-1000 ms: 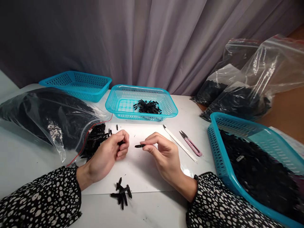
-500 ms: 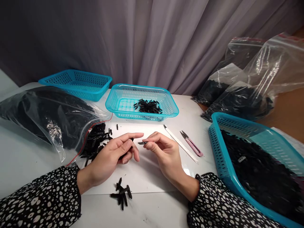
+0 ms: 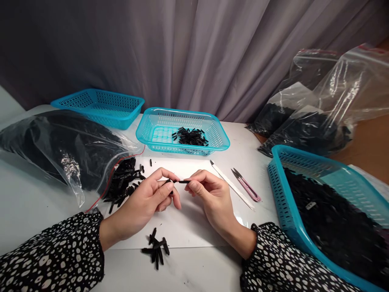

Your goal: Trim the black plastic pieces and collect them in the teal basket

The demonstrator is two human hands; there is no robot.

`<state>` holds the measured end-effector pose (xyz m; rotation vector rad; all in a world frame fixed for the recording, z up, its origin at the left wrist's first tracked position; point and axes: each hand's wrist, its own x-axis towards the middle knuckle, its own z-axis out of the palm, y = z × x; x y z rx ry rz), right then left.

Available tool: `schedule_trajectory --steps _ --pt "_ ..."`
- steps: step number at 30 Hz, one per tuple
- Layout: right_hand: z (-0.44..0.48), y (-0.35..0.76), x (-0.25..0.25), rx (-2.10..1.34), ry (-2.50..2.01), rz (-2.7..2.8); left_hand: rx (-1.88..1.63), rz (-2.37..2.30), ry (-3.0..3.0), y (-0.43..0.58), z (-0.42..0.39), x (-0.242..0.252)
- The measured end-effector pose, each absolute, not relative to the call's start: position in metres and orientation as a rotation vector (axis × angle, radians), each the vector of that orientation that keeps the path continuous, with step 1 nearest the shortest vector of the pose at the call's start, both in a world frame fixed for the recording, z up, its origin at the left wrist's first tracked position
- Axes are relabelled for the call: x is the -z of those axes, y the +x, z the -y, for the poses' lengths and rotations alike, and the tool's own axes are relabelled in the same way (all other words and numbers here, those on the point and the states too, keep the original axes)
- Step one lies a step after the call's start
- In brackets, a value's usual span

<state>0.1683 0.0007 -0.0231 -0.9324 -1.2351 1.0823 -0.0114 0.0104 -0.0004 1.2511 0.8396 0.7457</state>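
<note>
My right hand [image 3: 212, 194] pinches a small, slim black piece [image 3: 184, 182] between thumb and fingertips, its free end pointing left. Facing it, my left hand [image 3: 152, 194] is closed on more small black pieces [image 3: 170, 182], partly hidden by its fingers. The fingertips of both hands nearly meet around the right-hand piece. Below the left wrist lies a small heap of black pieces [image 3: 156, 247] on the table. Another loose pile [image 3: 121, 178] spills from the mouth of a clear zip bag [image 3: 69, 150] beside my left hand.
A blue basket [image 3: 182, 149] behind my hands holds a few black pieces; another blue basket [image 3: 121, 121] stands behind the bag. At right, a large blue basket [image 3: 279, 190] is filled with black pieces. Pink snips [image 3: 246, 185] and a white pen-like tool [image 3: 231, 184] lie right of my hands.
My left index finger has bent from straight to curled, its tip now meeting the thumb side near the piece. My right hand has barely moved, keeping its piece.
</note>
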Motion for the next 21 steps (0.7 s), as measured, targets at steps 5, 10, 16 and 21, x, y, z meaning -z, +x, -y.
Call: schedule_trajectory --steps 5,10,16,21 --pt "0.000 0.167 0.025 -1.036 -0.935 1.290 -0.728 -0.860 1.258 -0.009 -0.007 -0.002" --pt "0.003 0.165 0.024 -0.973 -0.949 1.425 -0.769 -0.925 1.339 -0.009 -0.005 -0.005" --pt "0.008 0.162 0.021 -1.099 -0.982 1.372 -0.865 -0.872 1.324 -0.010 -0.006 -0.005" --pt "0.013 0.160 0.022 -1.000 -0.978 1.425 -0.932 -0.923 1.434 -0.010 -0.005 -0.002"
